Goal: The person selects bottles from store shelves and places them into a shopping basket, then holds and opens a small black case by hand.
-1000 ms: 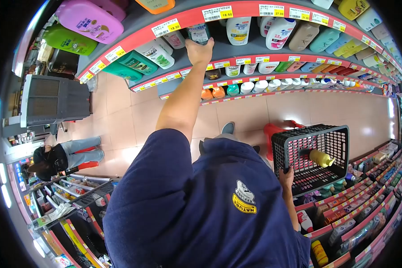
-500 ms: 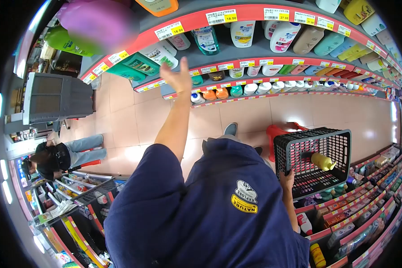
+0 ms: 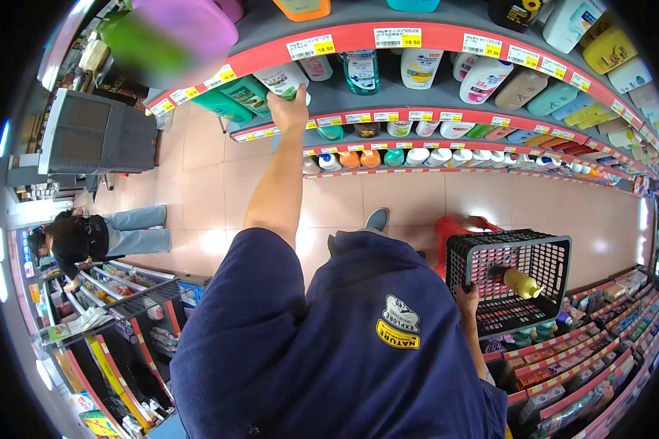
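Observation:
My left hand [image 3: 288, 110] reaches up to the shelf, its fingers closed around a white shampoo bottle [image 3: 278, 77] with a green patch on its label. The bottle still rests on the shelf among its neighbours. Right beside it on the left are green bottles [image 3: 243, 95]. Down at my right side, my right hand [image 3: 467, 298] grips the near rim of a black shopping basket [image 3: 483, 244]. A yellow pump bottle [image 3: 521, 283] lies inside the basket.
Curved shelves with red price strips [image 3: 432, 117] hold several rows of bottles. A red object [image 3: 454, 230] stands by the basket. At the left, another person [image 3: 88, 233] is beside a rack [image 3: 117, 300]. Low shelves of boxed goods [image 3: 578, 351] line the right.
My left hand, open and short of the shelf before, has moved up and closed on the white shampoo bottle. My right hand keeps its hold on the basket.

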`<action>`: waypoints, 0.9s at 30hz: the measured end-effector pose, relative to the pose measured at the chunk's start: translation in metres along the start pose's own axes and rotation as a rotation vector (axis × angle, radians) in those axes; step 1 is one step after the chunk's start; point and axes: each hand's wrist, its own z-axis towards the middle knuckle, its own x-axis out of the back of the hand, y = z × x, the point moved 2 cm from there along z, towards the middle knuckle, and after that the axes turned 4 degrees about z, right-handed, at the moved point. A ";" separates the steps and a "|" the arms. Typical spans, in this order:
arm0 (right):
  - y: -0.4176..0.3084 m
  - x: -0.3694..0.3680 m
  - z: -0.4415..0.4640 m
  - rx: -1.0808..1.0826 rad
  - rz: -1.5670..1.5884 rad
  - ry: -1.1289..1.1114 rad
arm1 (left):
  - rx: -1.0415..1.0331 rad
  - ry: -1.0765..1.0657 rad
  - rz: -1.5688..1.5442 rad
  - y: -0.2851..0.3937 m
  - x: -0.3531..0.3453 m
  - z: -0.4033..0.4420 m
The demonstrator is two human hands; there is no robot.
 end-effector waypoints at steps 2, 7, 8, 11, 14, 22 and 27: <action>-0.001 -0.001 0.002 0.007 -0.017 -0.011 | -0.012 0.000 -0.019 -0.003 -0.001 0.000; -0.008 -0.002 -0.003 0.046 -0.043 0.035 | -0.022 0.013 0.017 0.005 0.001 -0.004; -0.006 -0.002 -0.002 0.044 -0.050 0.032 | -0.029 0.018 0.020 0.004 0.001 -0.005; 0.008 -0.007 0.004 0.082 -0.083 0.072 | -0.068 0.016 0.002 0.000 0.002 -0.006; -0.002 -0.001 -0.006 0.045 -0.078 0.059 | -0.154 0.036 0.011 -0.017 -0.004 -0.021; -0.008 -0.008 -0.012 -0.070 -0.141 0.098 | -0.061 -0.855 -0.137 -0.045 -0.006 -0.169; -0.023 -0.003 -0.025 -0.015 -0.040 0.170 | 0.322 -1.627 0.039 -0.020 -0.009 -0.235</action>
